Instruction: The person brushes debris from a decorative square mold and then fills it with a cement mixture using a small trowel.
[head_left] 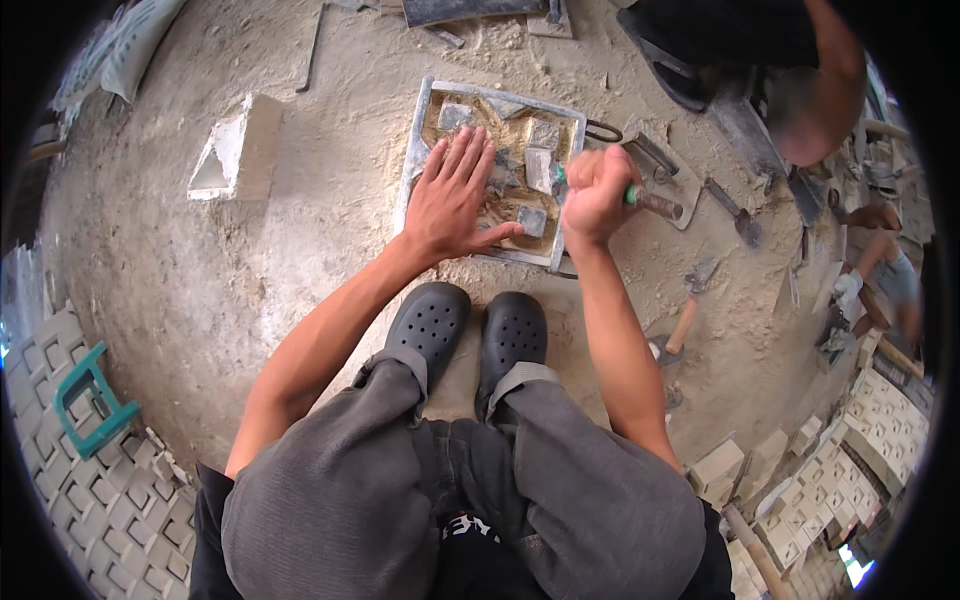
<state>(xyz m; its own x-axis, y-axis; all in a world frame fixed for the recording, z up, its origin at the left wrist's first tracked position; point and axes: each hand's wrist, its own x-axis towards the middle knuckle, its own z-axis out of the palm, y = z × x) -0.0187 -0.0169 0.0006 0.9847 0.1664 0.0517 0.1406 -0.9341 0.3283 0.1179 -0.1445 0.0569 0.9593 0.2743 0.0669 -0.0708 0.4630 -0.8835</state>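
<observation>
Ahead of my feet a shallow metal-framed mould [413, 150] lies on the dusty ground, with sandy tan material inside. Grey squarish blocks [455, 116] sit in it, and a paler block [539, 170] stands near its right side. My left hand [450, 208] rests palm down across the mould's left part, fingers stretched and thumb pointing right, hiding what is beneath. Over the right edge, my right hand [597, 195] is closed around a rod-like tool [659, 203] with a brown ribbed end and green bands. The tool's other end is blurred, so its kind is unclear.
A pale block [258, 150] with a triangular hollow stands at left. Trowels [744, 225] and a wooden-handled tool [685, 325] lie at right. Another person [735, 35] is at upper right. Patterned blocks [835, 500] are stacked lower right; a teal plastic piece [92, 400] is lower left.
</observation>
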